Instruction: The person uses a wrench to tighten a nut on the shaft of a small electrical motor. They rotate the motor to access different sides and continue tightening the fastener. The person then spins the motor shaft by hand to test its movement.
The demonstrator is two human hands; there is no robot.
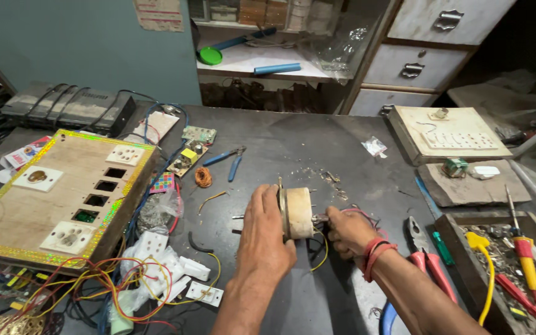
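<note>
Room: bare dark table (317, 149) ahead of the hands; clutter both sides.
Motor part (296, 213): cylinder, axis lying left-right.
Left hand (265, 231): clamped on it.
Right hand (347, 231): closed on its wires (360, 213).

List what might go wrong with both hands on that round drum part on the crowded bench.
1. The left hand grips the cream cylindrical drum with a metal rim from one side; it might roll or slip.
2. The right hand works among thin red and yellow wires, which could snag or snap.
3. Small metal scraps lie nearby and might get lost or scratch the part.
</note>
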